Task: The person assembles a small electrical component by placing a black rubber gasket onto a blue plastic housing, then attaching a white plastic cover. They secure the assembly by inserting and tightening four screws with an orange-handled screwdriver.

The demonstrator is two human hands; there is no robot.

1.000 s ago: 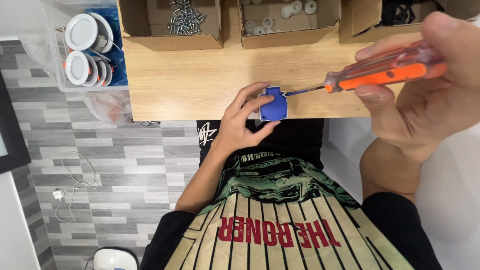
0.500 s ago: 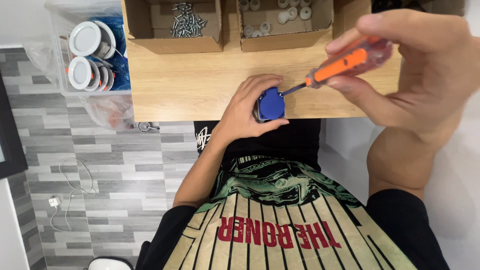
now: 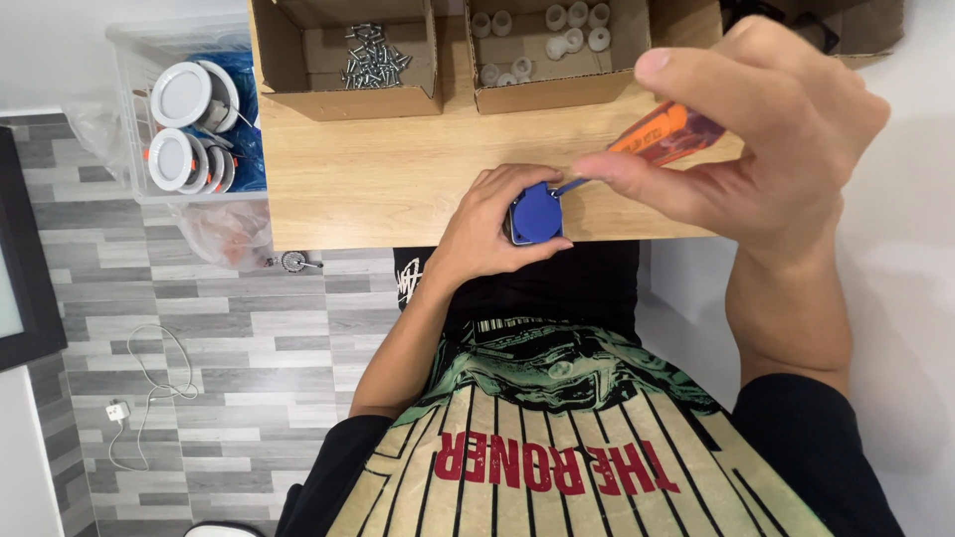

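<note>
My left hand (image 3: 492, 224) grips a small blue round-fronted part (image 3: 537, 214) at the near edge of the wooden table (image 3: 368, 184). My right hand (image 3: 766, 129) is closed around an orange-handled screwdriver (image 3: 662, 134), raised close to the camera. The screwdriver's shaft slants down to the left and its tip meets the upper right of the blue part. Most of the handle is hidden inside my fingers.
Two open cardboard boxes stand at the table's back: one with several loose screws (image 3: 373, 55), one with small white round pieces (image 3: 557, 35). A clear plastic bin (image 3: 139, 109) of round white light fittings (image 3: 184, 94) sits left of the table. A white cable (image 3: 149, 383) lies on the grey floor.
My right hand has swung the screwdriver in from the right and tilted it steeper, bringing the tip onto the blue part. My left hand kept its hold and turned the part slightly.
</note>
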